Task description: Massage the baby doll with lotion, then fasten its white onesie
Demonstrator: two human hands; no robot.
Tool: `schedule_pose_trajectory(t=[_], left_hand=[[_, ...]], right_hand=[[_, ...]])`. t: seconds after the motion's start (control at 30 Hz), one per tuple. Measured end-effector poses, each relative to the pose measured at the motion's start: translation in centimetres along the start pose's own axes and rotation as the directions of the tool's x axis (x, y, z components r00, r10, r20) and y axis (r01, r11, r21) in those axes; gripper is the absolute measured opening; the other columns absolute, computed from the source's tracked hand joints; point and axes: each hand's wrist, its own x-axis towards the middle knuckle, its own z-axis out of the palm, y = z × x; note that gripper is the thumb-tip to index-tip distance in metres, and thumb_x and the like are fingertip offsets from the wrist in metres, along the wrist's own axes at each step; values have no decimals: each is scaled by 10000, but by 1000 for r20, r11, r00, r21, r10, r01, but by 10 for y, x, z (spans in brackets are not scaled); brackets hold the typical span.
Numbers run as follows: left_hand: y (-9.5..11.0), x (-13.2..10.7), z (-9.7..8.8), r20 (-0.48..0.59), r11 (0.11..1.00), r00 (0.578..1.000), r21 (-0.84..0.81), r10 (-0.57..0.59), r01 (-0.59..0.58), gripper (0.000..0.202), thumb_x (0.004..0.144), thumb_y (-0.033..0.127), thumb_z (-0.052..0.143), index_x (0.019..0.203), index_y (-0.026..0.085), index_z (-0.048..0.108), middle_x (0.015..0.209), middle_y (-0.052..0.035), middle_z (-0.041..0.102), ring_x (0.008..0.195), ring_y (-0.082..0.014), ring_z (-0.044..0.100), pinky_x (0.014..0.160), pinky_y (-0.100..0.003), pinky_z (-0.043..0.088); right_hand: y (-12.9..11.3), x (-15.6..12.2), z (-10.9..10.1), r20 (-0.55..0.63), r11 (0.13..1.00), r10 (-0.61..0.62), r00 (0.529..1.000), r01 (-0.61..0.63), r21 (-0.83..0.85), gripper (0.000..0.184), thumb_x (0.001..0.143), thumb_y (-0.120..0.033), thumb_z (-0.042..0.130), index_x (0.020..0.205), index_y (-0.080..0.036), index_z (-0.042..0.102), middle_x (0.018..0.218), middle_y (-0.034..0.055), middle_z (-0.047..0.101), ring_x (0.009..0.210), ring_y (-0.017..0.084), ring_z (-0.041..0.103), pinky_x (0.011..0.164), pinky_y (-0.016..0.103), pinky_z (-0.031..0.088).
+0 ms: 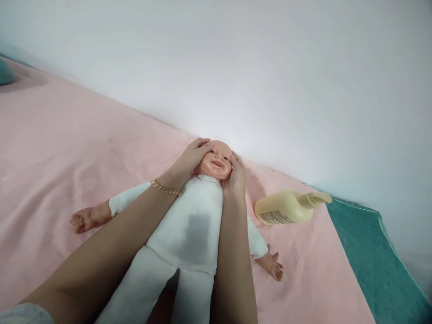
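A baby doll (189, 229) in a white cloth suit lies on its back on a pink blanket (67, 148), arms spread, its plastic head (218, 161) toward the wall. My left hand (191, 157) cups the left side of the doll's head, fingers curved over its crown. A gold bracelet (165, 189) circles that wrist. Against the head's other cheek rests my right hand (237, 173), fingers laid flat. A grey damp-looking patch (197, 229) shows on the doll's belly.
A cream pump bottle (286, 209) lies on its side on the blanket, right of the doll. A teal cover (374, 265) shows past the blanket's right edge. A white wall (270, 67) runs along the far side.
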Motion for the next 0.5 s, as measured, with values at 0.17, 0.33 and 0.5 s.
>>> schedule_pose_trajectory(t=[0.17, 0.33, 0.5], left_hand=[[-5, 5, -4, 20, 997, 999, -74, -34, 35, 299, 857, 233, 597, 1150, 179, 628, 1268, -100, 640, 1140, -246, 631, 935, -345, 536], [-3, 0, -7, 46, 991, 998, -126, -37, 42, 328, 850, 238, 612, 1170, 177, 643, 1308, -96, 639, 1169, -241, 623, 941, -321, 539], [-3, -17, -18, 137, 993, 984, 0, 119, -120, 358, 905, 430, 561, 1117, 160, 664, 1274, -120, 663, 1172, -280, 618, 982, -378, 512]], right_hand=[[2, 3, -7, 84, 1000, -15, 996, 15, 3, 243, 812, -219, 533, 1023, -199, 652, 992, 29, 734, 877, 189, 713, 890, 414, 587], [0, 2, -14, 160, 997, 42, 986, -51, 53, 283, 831, -203, 533, 1088, -216, 651, 1053, 36, 740, 927, 199, 710, 889, 427, 590], [-2, -15, -21, 124, 994, 104, 987, -101, -31, 349, 915, -399, 520, 1189, -219, 639, 1074, 63, 749, 992, 219, 708, 888, 398, 594]])
